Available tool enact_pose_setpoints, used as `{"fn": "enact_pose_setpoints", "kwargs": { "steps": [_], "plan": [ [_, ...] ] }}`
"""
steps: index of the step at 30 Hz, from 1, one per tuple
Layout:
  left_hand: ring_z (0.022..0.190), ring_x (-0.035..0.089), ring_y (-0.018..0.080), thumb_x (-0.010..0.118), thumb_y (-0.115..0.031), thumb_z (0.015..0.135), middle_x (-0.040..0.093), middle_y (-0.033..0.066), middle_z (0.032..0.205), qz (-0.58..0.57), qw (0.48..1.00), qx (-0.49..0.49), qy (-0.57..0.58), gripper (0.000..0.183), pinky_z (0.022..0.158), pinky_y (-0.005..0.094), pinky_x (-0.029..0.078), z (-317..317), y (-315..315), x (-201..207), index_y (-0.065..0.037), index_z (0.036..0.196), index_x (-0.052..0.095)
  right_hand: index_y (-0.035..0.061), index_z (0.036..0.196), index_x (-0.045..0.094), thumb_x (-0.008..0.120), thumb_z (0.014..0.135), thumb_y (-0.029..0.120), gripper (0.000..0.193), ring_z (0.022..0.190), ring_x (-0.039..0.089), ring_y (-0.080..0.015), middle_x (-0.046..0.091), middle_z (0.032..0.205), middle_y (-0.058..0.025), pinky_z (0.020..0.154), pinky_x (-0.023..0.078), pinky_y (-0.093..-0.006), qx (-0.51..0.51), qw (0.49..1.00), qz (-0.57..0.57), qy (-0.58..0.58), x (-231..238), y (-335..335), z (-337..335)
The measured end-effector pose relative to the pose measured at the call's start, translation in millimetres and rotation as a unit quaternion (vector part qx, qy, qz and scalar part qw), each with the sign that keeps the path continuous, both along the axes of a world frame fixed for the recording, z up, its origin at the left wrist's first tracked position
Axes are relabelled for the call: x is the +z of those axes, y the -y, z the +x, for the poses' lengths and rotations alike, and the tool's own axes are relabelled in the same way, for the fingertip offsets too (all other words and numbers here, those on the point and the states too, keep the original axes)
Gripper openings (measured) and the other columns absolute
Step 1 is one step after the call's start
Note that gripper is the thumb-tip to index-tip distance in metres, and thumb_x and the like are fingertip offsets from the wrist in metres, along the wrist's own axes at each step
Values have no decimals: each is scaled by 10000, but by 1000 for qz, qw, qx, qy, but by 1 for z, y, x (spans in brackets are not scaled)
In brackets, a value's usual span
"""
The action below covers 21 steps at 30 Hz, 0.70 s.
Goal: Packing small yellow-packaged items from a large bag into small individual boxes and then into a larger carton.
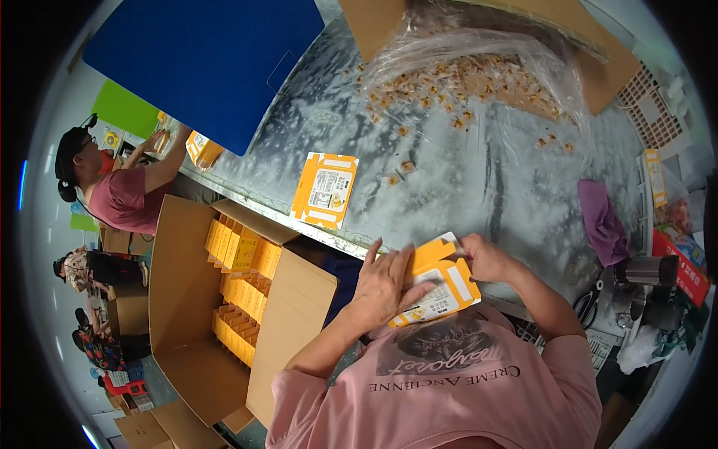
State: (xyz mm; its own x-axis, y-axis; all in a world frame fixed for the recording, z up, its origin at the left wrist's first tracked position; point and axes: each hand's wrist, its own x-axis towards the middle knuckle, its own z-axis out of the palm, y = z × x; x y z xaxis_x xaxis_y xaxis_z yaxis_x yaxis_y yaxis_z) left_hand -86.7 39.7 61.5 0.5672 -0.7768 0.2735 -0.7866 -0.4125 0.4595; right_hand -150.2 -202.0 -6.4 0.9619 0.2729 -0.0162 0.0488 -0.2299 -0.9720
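Observation:
Close in front of my body is a yellow and white folding carton (441, 290), partly folded, with flaps standing up at its far and right sides. My left hand (389, 284) grips its left side, the thumb lying across the printed panel. At the upper right corner, my right hand (482, 258) has its fingers curled in around a flap; the fingertips are partly hidden. A second carton (329, 190), lying flat, rests on the table near its left edge, beyond my left hand. Two small wrapped pieces (400, 173) lie beside that flat carton.
A cardboard box (292, 329) holding rows of yellow cartons (243, 299) stands left of the table. Many wrapped pieces spill from a clear plastic bag (479, 56) at the far side. A blue board (202, 60), a purple cloth (600, 221) and a co-worker (123, 187) are around the table.

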Motion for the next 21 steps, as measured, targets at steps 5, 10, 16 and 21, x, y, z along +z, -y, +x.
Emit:
{"fn": "enact_pose_setpoints", "kwargs": {
  "steps": [5, 10, 16, 21],
  "plan": [
    [683, 639, 380, 711, -309, 893, 642, 204, 759, 9, 998, -10, -66, 404, 647, 445, 517, -5, -12, 8, 50, 1052, 615, -17, 1085, 655, 655, 921, 70, 186, 838, 607, -62, 738, 925, -83, 741, 523, -289, -24, 994, 57, -90, 3, -4, 5],
    [649, 661, 412, 590, -233, 998, 637, 264, 731, -67, 952, 204, -218, 281, 577, 426, 517, 15, -11, -11, 46, 1028, 604, 17, 1441, 424, 471, 1051, 169, 421, 1115, 575, -138, 568, 1283, -136, 932, 492, -322, -239, 944, 227, 21, -8, -24, 4],
    [778, 678, 288, 481, -244, 1051, 675, 235, 907, -216, 915, 210, -270, 360, 705, 366, 531, -20, 18, -62, 38, 1275, 467, 41, 1501, 341, 509, 1017, 145, 523, 1037, 586, -325, 535, 1223, -206, 932, 449, -340, -293, 941, -35, 168, -8, -58, -1],
    [908, 667, 274, 467, -263, 1056, 664, 225, 975, -245, 907, 218, -264, 379, 790, 371, 521, -13, 17, -64, 16, 1311, 449, 11, 1253, 558, 521, 1013, 143, 276, 811, 626, -238, 613, 971, -160, 741, 493, -328, -310, 949, 32, 49, -12, -62, -11]
  ]
}}
